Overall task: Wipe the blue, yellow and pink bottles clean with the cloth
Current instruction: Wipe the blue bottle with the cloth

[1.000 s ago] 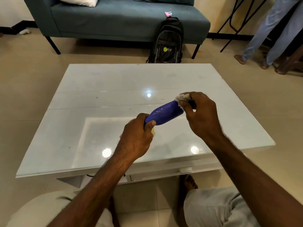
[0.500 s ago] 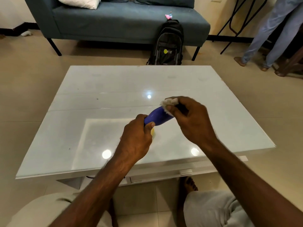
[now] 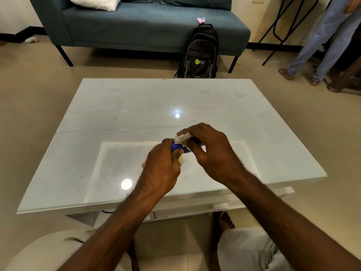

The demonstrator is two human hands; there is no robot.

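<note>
Both hands close around one bottle above the table.

The smooth blue plastic bottle (image 3: 177, 147) shows only a small patch: left hand (image 3: 161, 170) grips one end, right hand (image 3: 212, 153) presses a crumpled white cloth (image 3: 182, 137) around it, over the glossy white glass-topped table (image 3: 136, 118).

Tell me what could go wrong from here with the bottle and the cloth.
1. Both hands, left hand and right hand, hide most of the blue bottle, so spots may be missed.
2. Only a small wad of white cloth shows; it may slip out.
</note>
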